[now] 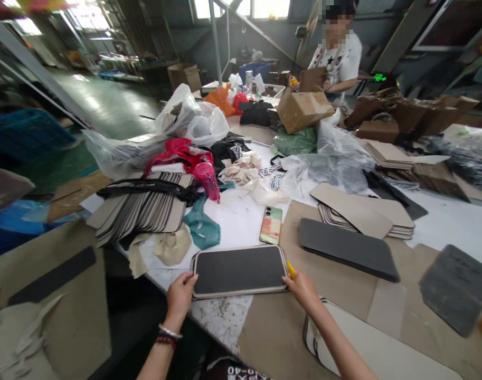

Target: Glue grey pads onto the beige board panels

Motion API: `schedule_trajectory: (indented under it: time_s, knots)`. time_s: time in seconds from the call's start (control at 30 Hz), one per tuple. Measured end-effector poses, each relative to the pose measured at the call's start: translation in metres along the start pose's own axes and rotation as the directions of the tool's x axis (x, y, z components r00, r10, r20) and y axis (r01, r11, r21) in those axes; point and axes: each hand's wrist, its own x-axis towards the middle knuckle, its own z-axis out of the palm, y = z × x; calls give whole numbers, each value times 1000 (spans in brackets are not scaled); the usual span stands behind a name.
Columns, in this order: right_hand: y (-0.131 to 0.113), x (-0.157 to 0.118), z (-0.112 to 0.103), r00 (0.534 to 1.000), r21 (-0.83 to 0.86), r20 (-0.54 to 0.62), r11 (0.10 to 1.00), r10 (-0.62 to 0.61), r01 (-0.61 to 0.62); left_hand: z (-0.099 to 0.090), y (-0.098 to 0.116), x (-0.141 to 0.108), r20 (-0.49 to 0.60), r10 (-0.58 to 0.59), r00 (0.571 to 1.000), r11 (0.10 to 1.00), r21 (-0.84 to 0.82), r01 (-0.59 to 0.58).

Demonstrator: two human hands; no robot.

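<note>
A dark grey rounded panel with a beige border [241, 270] lies before me at the table edge, with other edges showing beneath it. My left hand [180, 296] grips its left end, thumb on top. My right hand [303, 290] pinches its right end and also holds a slim yellow tool [291, 270], whose kind I cannot make out. Just beyond the panel lies a phone [271, 225]. To the right is a stack of plain dark grey panels [347, 248]. A long beige panel with dark edges [379, 343] lies partly under my right forearm.
Fanned beige panels [141, 211] lie at left beside a teal cloth scrap [203, 224]. Beige boards [355, 208] are piled at right, near a dark grey sheet [457, 290]. Plastic bags, fabric and a cardboard box [304, 110] crowd the back. A person [338, 53] stands behind.
</note>
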Motion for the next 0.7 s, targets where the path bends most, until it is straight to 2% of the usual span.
schedule_trajectory:
  time_s: [0.23,0.43,0.7]
  knots:
    - [4,3,0,994,-56,-109,998,-3,-3,1,0,-2,-26,-2,1000,1000,-6,1]
    - [-3,2,-5,998,-8,-62,1000,23,-23,0,-2,-1,-18,-39,999,999,2,39]
    - [-2,4,-2,996,50,-83,998,26,-22,1,-3,-2,-36,-45,998,999,13,46]
